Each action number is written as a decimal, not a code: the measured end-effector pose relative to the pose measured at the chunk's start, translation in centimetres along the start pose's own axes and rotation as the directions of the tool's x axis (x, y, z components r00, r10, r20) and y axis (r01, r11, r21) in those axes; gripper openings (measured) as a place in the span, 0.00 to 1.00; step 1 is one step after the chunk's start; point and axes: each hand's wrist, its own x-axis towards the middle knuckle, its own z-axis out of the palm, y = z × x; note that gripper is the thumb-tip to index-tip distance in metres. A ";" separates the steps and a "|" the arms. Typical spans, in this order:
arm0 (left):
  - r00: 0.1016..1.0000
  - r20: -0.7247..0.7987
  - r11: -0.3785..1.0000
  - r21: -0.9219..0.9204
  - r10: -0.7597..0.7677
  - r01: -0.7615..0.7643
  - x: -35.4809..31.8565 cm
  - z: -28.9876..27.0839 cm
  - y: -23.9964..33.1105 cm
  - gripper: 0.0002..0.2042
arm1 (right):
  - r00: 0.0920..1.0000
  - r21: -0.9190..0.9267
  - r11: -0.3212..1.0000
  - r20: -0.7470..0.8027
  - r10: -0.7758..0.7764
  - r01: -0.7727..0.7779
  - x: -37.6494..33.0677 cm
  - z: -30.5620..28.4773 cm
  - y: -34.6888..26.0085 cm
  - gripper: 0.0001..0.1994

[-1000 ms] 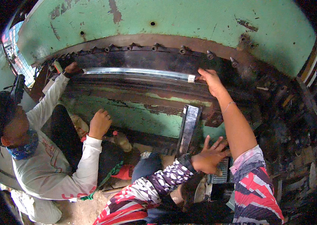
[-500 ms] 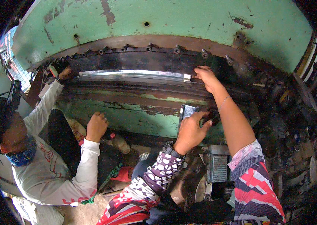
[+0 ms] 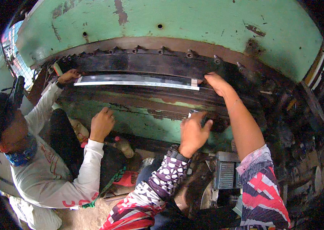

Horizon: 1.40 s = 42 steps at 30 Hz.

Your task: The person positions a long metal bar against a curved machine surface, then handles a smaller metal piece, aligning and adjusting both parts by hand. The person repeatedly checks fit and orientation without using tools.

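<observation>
A long, thin metal strip [image 3: 139, 82] with a bright front edge lies across the jaws of a large green machine. My right hand [image 3: 216, 83] has its fingers closed at the strip's right end; the exact grip is partly hidden. A co-worker's hand [image 3: 69, 76] is at the left end. Below the jaws, my left hand [image 3: 194, 134] is slightly blurred, its fingers curled and thumb out. A small shiny metal piece [image 3: 193, 113] shows just beyond those fingers, seemingly held in them, mostly covered by the hand.
A row of bolts [image 3: 162, 50] lines the upper beam beneath the green plate [image 3: 200, 23]. The co-worker [image 3: 43, 172] sits close on my left, other hand [image 3: 102, 124] raised. A bottle [image 3: 124, 147] and a ribbed grey pedal-like box [image 3: 226, 172] stand below.
The strip has come lower and nearer, showing more of its dark face, with my right hand and the co-worker's hand at its ends. The small metal piece by my left hand shows less.
</observation>
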 end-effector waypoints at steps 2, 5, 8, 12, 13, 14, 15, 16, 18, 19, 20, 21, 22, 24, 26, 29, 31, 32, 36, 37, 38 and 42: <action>0.985 -0.154 0.978 -0.201 -0.079 0.047 0.9 1.2 -2.5 0.26 | 0.997 0.001 0.999 0.051 0.049 -0.050 0.0 -0.1 -0.3 0.14; 0.909 -0.124 0.683 -0.702 -0.397 0.203 2.6 -0.7 -3.2 0.34 | 0.998 -0.159 0.987 0.048 0.039 -0.031 -1.2 0.7 -1.8 0.14; 0.821 0.084 0.259 -0.927 -0.564 0.272 4.4 -2.4 -2.5 0.36 | 0.834 -0.520 0.840 -0.387 -0.392 0.154 -2.5 -0.2 -1.2 0.15; 0.827 0.077 0.160 -0.967 -0.557 0.198 5.0 -4.3 -4.7 0.36 | 0.457 -0.790 0.428 -0.215 -0.863 0.438 -11.3 5.0 -2.9 0.11; 0.841 0.078 0.080 -0.986 -0.536 0.143 5.4 -4.3 -5.0 0.41 | 0.373 -0.826 0.220 -0.013 -0.928 0.519 -13.0 6.1 -3.1 0.13; 0.852 0.077 0.065 -0.990 -0.517 0.128 5.5 -4.6 -5.2 0.39 | 0.379 -0.794 0.087 0.187 -0.906 0.601 -14.6 7.4 -4.3 0.23; 0.868 0.084 0.046 -0.992 -0.489 0.121 5.7 -4.8 -5.0 0.38 | 0.396 -0.805 0.017 0.273 -0.876 0.593 -15.0 8.4 -4.6 0.26; 0.882 0.088 0.027 -0.993 -0.462 0.113 5.7 -5.0 -4.8 0.36 | 0.413 -0.807 -0.054 0.356 -0.838 0.588 -15.2 9.2 -4.9 0.30; 0.878 0.127 -0.024 -0.991 -0.462 0.131 5.7 -5.3 -4.1 0.32 | 0.506 -0.833 -0.048 0.379 -0.774 0.551 -13.6 9.7 -3.9 0.24; 0.882 0.152 -0.069 -0.988 -0.447 0.136 5.8 -5.0 -4.7 0.32 | 0.548 -0.845 -0.050 0.390 -0.740 0.533 -12.7 9.9 -3.3 0.22; 0.882 0.174 -0.114 -0.984 -0.438 0.138 5.9 -4.9 -5.3 0.32 | 0.508 -0.861 -0.056 0.350 -0.787 0.506 -12.0 10.2 -3.3 0.18; 0.844 0.156 -0.046 -0.987 -0.513 0.154 5.8 -5.2 -4.2 0.32 | 0.522 -0.854 -0.026 0.341 -0.781 0.519 -11.5 10.3 -3.6 0.16; 0.846 0.141 -0.044 -0.989 -0.514 0.138 6.1 -4.6 -5.6 0.33 | 0.537 -0.847 0.003 0.333 -0.775 0.531 -11.1 10.3 -3.8 0.15; 0.854 0.123 0.014 -0.989 -0.506 0.150 6.3 -4.4 -6.5 0.34 | 0.514 -0.818 0.005 0.358 -0.780 0.576 -10.9 10.3 -3.6 0.14; 0.823 0.018 0.124 -0.986 -0.568 0.108 5.8 -4.7 -5.4 0.29 | 0.512 -0.811 0.013 0.357 -0.781 0.585 -11.3 10.3 -3.9 0.12; 0.802 -0.068 0.109 -0.994 -0.594 -0.003 5.5 -4.8 -4.7 0.22 | 0.546 -0.811 0.082 0.312 -0.778 0.579 -12.5 10.4 -5.3 0.09; 0.793 -0.135 0.127 -0.989 -0.594 -0.074 5.2 -5.1 -4.6 0.24 | 0.634 -0.786 0.187 0.305 -0.711 0.589 -13.6 10.5 -7.1 0.09; 0.781 -0.172 0.117 -0.985 -0.601 -0.126 5.3 -4.8 -4.5 0.25 | 0.658 -0.779 0.215 0.307 -0.687 0.588 -13.6 10.3 -7.4 0.09; 0.745 -0.124 0.020 -0.989 -0.655 -0.148 5.5 -5.1 -4.6 0.33 | 0.716 -0.718 0.329 0.331 -0.614 0.614 -14.2 9.9 -8.5 0.11; 0.793 -0.121 -0.009 -0.988 -0.597 -0.157 5.4 -5.2 -4.6 0.35 | 0.732 -0.697 0.369 0.331 -0.596 0.616 -14.3 9.9 -8.6 0.12; 0.808 -0.113 0.010 -0.991 -0.579 -0.131 5.3 -5.0 -4.6 0.34 | 0.742 -0.677 0.403 0.327 -0.585 0.616 -14.4 9.7 -8.6 0.13; 0.813 -0.090 0.069 -0.996 -0.575 -0.061 5.4 -5.3 -4.7 0.27 | 0.819 -0.629 0.537 0.335 -0.467 0.563 -13.8 10.3 -9.1 0.16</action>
